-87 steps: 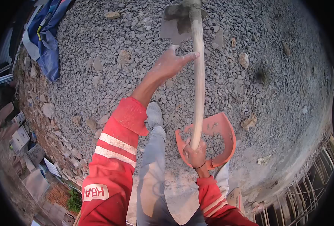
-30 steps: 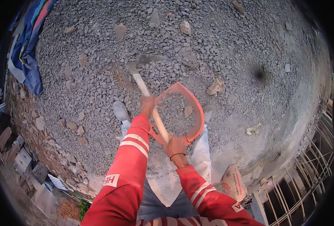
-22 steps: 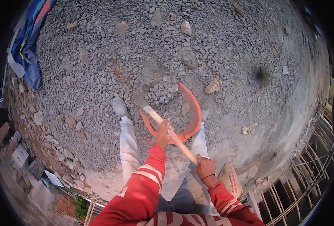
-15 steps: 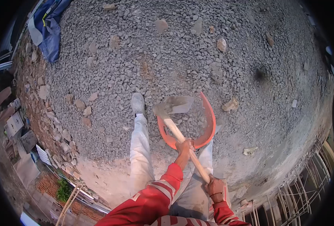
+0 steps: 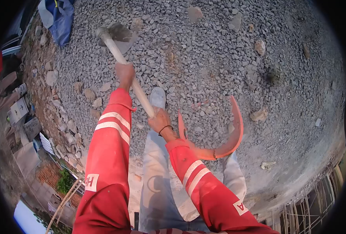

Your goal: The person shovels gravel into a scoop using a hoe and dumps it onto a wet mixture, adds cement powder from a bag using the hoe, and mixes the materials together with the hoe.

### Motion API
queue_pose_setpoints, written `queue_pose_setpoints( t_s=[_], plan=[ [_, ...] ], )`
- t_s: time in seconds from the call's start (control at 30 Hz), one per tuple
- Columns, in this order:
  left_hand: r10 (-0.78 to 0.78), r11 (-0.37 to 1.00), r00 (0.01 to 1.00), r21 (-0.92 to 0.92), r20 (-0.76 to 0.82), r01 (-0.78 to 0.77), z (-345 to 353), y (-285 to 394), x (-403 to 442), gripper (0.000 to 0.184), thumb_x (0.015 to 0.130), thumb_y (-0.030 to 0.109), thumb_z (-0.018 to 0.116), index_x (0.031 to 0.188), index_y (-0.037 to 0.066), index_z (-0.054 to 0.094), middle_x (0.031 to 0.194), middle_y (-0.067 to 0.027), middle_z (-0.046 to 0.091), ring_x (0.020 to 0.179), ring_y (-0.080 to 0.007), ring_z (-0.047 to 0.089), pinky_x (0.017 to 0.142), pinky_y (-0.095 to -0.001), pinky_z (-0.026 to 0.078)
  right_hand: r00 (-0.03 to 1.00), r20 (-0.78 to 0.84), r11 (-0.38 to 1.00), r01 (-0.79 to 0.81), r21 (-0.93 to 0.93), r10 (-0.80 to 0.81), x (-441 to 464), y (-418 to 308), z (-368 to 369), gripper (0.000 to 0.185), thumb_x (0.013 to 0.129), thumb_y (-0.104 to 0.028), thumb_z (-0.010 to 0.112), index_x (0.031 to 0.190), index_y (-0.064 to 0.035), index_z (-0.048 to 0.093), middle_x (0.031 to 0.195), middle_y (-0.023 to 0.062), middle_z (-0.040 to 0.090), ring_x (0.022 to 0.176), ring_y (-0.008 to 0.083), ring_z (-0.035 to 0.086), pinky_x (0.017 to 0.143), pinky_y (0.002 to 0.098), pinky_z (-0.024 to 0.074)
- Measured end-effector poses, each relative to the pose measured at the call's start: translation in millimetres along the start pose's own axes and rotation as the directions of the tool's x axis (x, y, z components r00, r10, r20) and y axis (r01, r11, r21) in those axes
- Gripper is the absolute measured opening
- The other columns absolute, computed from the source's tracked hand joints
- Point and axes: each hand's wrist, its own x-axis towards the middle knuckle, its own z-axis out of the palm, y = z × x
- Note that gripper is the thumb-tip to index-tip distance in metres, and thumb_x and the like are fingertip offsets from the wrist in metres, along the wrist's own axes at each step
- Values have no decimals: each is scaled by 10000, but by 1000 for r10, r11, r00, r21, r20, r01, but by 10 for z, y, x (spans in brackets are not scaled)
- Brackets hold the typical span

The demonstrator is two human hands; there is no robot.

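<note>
A hoe (image 5: 141,94) with a pale wooden handle and a dusty metal blade (image 5: 123,36) reaches out to the upper left over grey gravel (image 5: 204,58). My left hand (image 5: 125,74) is closed round the handle on the blade side. Nearer to me, my right hand (image 5: 160,119) wraps the handle's end. Right of that hand stands an orange curved pan or band (image 5: 235,132), open toward the gravel, with some stones inside its curve. It rests in front of my right leg. Whether the blade touches the gravel I cannot tell.
My left shoe (image 5: 157,97) stands on the gravel below the handle. Larger stones (image 5: 260,47) lie scattered about. A blue tarp (image 5: 61,25) is at upper left, rubble (image 5: 63,128) along the left side, and bamboo poles (image 5: 305,206) at lower right.
Both hands have carried the hoe up and left, away from the orange pan. The blade was beside the pan's opening before. My view has shifted a little too.
</note>
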Motion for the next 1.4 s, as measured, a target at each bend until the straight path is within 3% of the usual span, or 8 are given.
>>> queue_pose_setpoints(
  t_s=[0.13,0.33,0.7,0.9,1.0,1.13,1.33,1.4],
  plan=[
    [-439,851,885,-246,154,465,-255,-1,-1201,193,843,120,649,908,-56,606,721,-130,630,559,-237,619,493,-401,516,989,145,932,12,-362,43,-630,304,-592,399,737,-142,631,1132,-126,688,970,219,692,874,416,672,784,502,524],
    [-558,493,746,-577,365,651,-76,-595,-2122,105,854,88,576,788,31,517,605,-67,512,452,-177,504,415,-338,457,978,150,845,201,-495,-145,-1268,805,-1144,186,777,-140,627,946,-80,676,964,208,694,847,372,690,736,489,529],
    [-413,-189,376,-482,830,856,230,-461,-5401,135,856,62,592,902,91,469,620,-9,451,438,-123,428,429,-306,418,981,15,505,-87,-859,194,-3732,1724,-2220,203,764,-199,689,953,-180,617,767,96,670,684,332,676,599,476,511],
    [-378,-193,259,-350,889,917,-193,-158,-5684,171,883,88,610,896,80,439,611,-25,442,425,-138,424,423,-318,413,978,-90,539,-180,-823,189,-4284,1495,-2147,374,663,-255,782,987,-215,598,795,77,673,725,330,673,590,464,498],
    [-192,84,703,-702,685,707,-516,431,-4462,234,894,52,638,931,31,408,617,-40,466,421,-134,446,406,-311,425,982,-175,628,-180,-757,70,-3394,1335,-1763,591,602,-218,833,1147,-161,610,885,91,680,800,337,677,645,472,513],
    [-39,520,904,-764,427,383,-116,1105,-2852,250,921,53,617,1048,25,403,711,-55,495,485,-146,513,407,-305,463,956,-287,700,-163,-695,-63,-1615,789,-1453,540,684,-175,770,1197,-130,608,871,126,683,806,365,669,676,501,528],
    [15,998,957,-57,291,2,925,1100,-2389,498,797,183,705,1138,-136,530,975,-308,667,872,-392,709,716,-447,577,956,-288,812,-208,-545,52,-863,830,-1293,470,726,-213,743,1171,-110,633,872,166,689,847,401,668,767,502,504],
    [-103,969,875,-149,473,195,874,910,-2715,477,764,183,720,1088,-130,564,981,-318,669,944,-435,684,811,-474,555,956,-273,790,-246,-561,104,-1302,947,-1342,434,735,-203,726,1145,-91,640,884,176,692,857,411,666,792,509,494]
  ],
)
